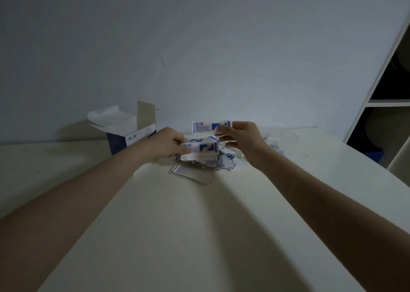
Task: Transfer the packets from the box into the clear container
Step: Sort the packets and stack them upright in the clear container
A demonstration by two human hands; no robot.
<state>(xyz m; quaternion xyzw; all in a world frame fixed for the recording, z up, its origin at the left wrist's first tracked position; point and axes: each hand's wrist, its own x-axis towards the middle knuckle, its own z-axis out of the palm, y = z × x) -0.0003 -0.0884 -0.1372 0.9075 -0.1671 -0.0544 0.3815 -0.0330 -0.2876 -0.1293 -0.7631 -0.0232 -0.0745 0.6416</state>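
Note:
An open blue-and-white box [124, 136] stands at the back left of the table with its flaps up. My left hand [166, 143] grips a stack of white-and-blue packets [198, 150] over a loose pile of packets [221, 163]. My right hand [241, 138] pinches a single packet [208, 126] and holds it raised above the pile. A clear container [286, 136] sits behind my right hand, partly hidden, with some packets inside.
A flat clear lid [190, 175] lies on the white table [199, 225] just in front of the pile. A white shelf unit [386, 105] stands at the right. A plain wall runs behind the table.

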